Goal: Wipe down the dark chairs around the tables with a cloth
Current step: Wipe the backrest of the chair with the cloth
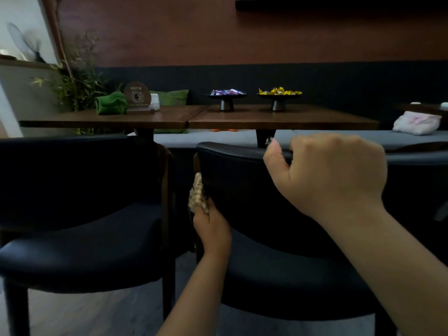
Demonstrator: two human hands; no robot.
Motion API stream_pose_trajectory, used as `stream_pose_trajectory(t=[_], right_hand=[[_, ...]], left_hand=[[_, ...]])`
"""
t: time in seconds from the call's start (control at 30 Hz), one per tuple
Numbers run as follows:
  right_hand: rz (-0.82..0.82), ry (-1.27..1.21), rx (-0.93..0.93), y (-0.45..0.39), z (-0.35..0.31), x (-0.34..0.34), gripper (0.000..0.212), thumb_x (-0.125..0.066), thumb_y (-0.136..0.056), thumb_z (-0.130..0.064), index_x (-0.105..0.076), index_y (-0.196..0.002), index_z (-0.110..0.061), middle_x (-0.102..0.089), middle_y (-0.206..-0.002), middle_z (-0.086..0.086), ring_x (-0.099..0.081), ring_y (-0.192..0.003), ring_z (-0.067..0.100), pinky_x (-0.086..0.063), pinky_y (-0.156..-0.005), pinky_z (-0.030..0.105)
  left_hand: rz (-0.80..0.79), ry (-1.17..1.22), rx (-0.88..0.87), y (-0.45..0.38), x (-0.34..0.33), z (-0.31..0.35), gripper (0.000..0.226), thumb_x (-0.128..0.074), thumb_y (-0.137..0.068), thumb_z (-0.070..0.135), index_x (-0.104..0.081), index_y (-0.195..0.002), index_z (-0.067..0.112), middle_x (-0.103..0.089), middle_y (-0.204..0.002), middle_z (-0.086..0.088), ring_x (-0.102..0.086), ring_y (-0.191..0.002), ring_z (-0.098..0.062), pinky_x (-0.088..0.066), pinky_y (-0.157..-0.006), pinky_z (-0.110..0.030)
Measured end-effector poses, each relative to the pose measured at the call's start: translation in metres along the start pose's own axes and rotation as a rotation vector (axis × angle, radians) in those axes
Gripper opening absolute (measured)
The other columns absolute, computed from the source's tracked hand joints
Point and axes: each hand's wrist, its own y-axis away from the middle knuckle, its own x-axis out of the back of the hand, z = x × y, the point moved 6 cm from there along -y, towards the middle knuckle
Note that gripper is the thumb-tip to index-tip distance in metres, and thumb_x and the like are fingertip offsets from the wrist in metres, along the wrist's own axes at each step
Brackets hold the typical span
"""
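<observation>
Dim café seating, dark wall behind a wooden surface (278, 117). Right hand (332, 173) curls over the top edge of the near dark chair (242, 185), thumb in front and fingers hidden behind the backrest. Left hand (212, 226) pinches a pale patterned cloth (197, 194) against that backrest's left edge; the cloth is partly hidden and blurred. A second dark chair (80, 214) stands just beside it on the left.
</observation>
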Motion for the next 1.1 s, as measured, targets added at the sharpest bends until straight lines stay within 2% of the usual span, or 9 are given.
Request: stream_pose_trajectory(t=[0.13,0.23,0.37,0.47,0.6,0.77,0.87,0.93,1.1], right_hand=[[-0.005,0.004,-0.006,0.0,-0.002,0.004,0.052,-0.028,-0.092,-0.05,-0.042,-0.055,-0.017,-0.027,-0.046,-0.001,-0.023,-0.044,0.016,-0.007,-0.049,0.022],[-0.004,0.01,-0.015,0.001,-0.001,0.005,0.052,-0.028,-0.092,-0.05,-0.043,-0.054,-0.017,-0.029,-0.046,-0.002,-0.022,-0.043,0.015,-0.006,-0.049,0.021],[-0.005,0.026,-0.017,0.0,-0.002,0.005,0.055,-0.022,-0.092,-0.051,-0.043,-0.053,-0.017,-0.025,-0.044,-0.005,-0.015,-0.041,0.011,-0.007,-0.048,0.021],[-0.005,0.017,-0.008,0.0,-0.003,0.007,0.056,-0.022,-0.092,-0.051,-0.041,-0.052,-0.018,-0.027,-0.044,-0.005,-0.017,-0.04,0.009,-0.008,-0.047,0.022],[0.027,0.011,-0.002,0.002,-0.003,0.009,0.058,-0.024,-0.094,-0.051,-0.04,-0.049,-0.018,-0.027,-0.042,-0.006,-0.018,-0.039,0.009,-0.007,-0.048,0.022],[0.032,0.011,0.014,0.001,-0.002,0.007,0.06,-0.024,-0.094,-0.054,-0.039,-0.048,-0.018,-0.033,-0.042,-0.004,-0.024,-0.039,0.011,-0.009,-0.048,0.023],[0.025,0.025,0.022,0.002,-0.002,0.008,0.059,-0.023,-0.094,-0.054,-0.038,-0.049,-0.019,-0.032,-0.043,-0.004,-0.024,-0.039,0.01,-0.009,-0.048,0.023],[0.023,0.02,0.028,0.003,-0.002,0.007,0.06,-0.02,-0.093,-0.055,-0.041,-0.051,-0.018,-0.033,-0.044,-0.004,-0.024,-0.04,0.011,-0.01,-0.047,0.023],[0.018,-0.003,0.026,0.002,-0.001,0.007,0.062,-0.017,-0.092,-0.055,-0.042,-0.051,-0.017,-0.037,-0.045,-0.002,-0.028,-0.041,0.013,-0.013,-0.047,0.024]], left_hand=[[0.06,0.193,-0.049,0.015,-0.017,0.045,0.037,-0.043,-0.102,0.017,-0.05,-0.137,0.007,-0.055,-0.136,-0.012,-0.051,-0.127,-0.021,-0.04,-0.107,-0.033],[0.009,0.237,-0.174,0.043,-0.032,0.063,0.059,-0.045,-0.094,0.031,-0.037,-0.146,0.004,-0.041,-0.15,-0.015,-0.035,-0.141,-0.027,-0.028,-0.116,-0.049],[-0.172,-0.102,-0.7,0.087,-0.037,0.06,0.063,-0.037,-0.099,0.007,-0.012,-0.155,0.018,-0.006,-0.162,-0.002,-0.004,-0.149,-0.032,-0.002,-0.121,-0.046],[-0.281,-0.288,-0.801,0.103,-0.021,0.027,0.068,-0.039,-0.097,0.0,-0.008,-0.155,0.02,-0.005,-0.16,-0.003,-0.006,-0.148,-0.033,-0.007,-0.12,-0.049],[-0.35,-0.034,-0.465,0.089,-0.016,0.02,0.064,-0.041,-0.097,0.002,-0.009,-0.152,0.013,0.001,-0.161,0.005,0.0,-0.149,-0.012,-0.007,-0.121,-0.031],[-0.073,0.18,-0.133,0.081,-0.026,0.026,0.059,-0.039,-0.1,0.017,-0.015,-0.154,0.017,-0.015,-0.16,0.01,-0.014,-0.146,-0.002,-0.014,-0.12,-0.024],[0.093,0.2,0.205,0.083,-0.016,-0.005,0.051,-0.036,-0.105,0.02,-0.021,-0.153,0.023,-0.018,-0.158,0.014,-0.018,-0.145,-0.002,-0.013,-0.122,-0.031],[0.072,0.178,0.289,0.085,-0.011,-0.013,0.049,-0.034,-0.106,0.018,-0.021,-0.153,0.024,-0.019,-0.158,0.013,-0.02,-0.144,-0.003,-0.013,-0.122,-0.031],[0.031,0.169,0.452,0.074,-0.016,0.013,0.041,-0.042,-0.103,0.029,-0.043,-0.144,0.029,-0.054,-0.137,0.0,-0.055,-0.12,-0.02,-0.041,-0.108,-0.039]])
